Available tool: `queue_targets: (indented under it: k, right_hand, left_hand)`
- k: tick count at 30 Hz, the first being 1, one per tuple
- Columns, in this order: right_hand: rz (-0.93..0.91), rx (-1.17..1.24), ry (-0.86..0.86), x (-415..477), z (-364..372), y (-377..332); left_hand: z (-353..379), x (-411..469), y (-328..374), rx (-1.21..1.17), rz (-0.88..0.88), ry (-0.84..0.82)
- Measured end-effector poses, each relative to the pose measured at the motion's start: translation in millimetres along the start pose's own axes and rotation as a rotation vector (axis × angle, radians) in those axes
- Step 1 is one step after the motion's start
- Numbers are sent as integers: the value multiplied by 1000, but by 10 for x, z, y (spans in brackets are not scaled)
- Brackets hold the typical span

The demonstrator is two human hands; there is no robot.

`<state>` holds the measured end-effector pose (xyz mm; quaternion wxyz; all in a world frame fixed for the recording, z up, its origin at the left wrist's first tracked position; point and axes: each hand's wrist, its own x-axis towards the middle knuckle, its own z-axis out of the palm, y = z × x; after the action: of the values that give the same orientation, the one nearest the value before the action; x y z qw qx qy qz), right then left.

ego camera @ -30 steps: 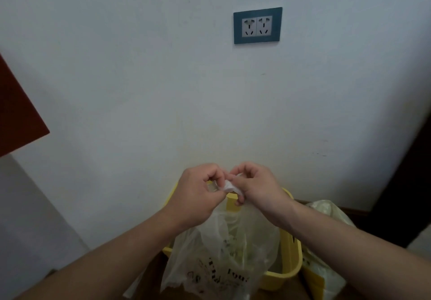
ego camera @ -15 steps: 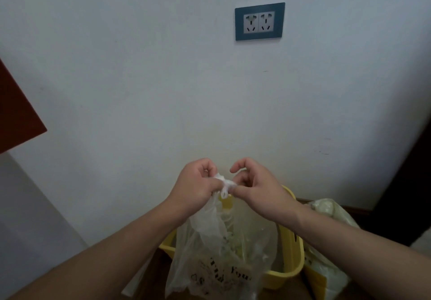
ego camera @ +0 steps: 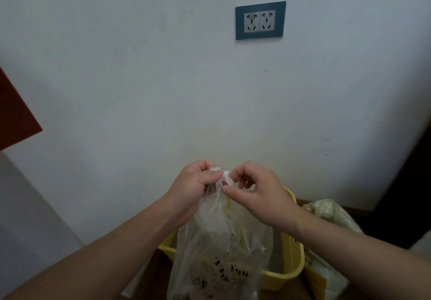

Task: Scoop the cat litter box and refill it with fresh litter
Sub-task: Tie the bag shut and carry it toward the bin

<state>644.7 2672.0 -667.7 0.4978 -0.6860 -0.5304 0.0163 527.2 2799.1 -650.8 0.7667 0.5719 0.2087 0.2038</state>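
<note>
A clear plastic bag (ego camera: 217, 253) with black print hangs in front of me, its top gathered into a twisted bunch. My left hand (ego camera: 191, 187) grips the gathered top from the left. My right hand (ego camera: 258, 192) pinches the same bunch from the right, thumb and fingers curled on the plastic. Behind and below the bag stands a yellow litter box (ego camera: 293, 260) against the wall; most of its inside is hidden by the bag and my arms.
A second bag (ego camera: 331, 229), pale with yellow, stands to the right of the yellow box. A wall socket (ego camera: 260, 21) sits high on the white wall. A reddish-brown panel (ego camera: 14, 117) juts in at the left, and a dark doorway edge (ego camera: 410, 183) is at the right.
Both hands have kept working the bag's gathered top, shifting their finger hold on the bunch. The view has tilted slightly, and the bag hangs a little lower against the yellow box.
</note>
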Motion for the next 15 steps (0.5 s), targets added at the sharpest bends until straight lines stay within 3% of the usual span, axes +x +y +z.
queue_targets:
  k: [9, 15]
  right_hand:
    - [-63, -147, 128, 34, 9, 7]
    - [33, -82, 148, 82, -71, -6]
  left_hand:
    - [31, -1, -30, 130, 64, 1]
    - [-2, 55, 56, 211, 168, 171]
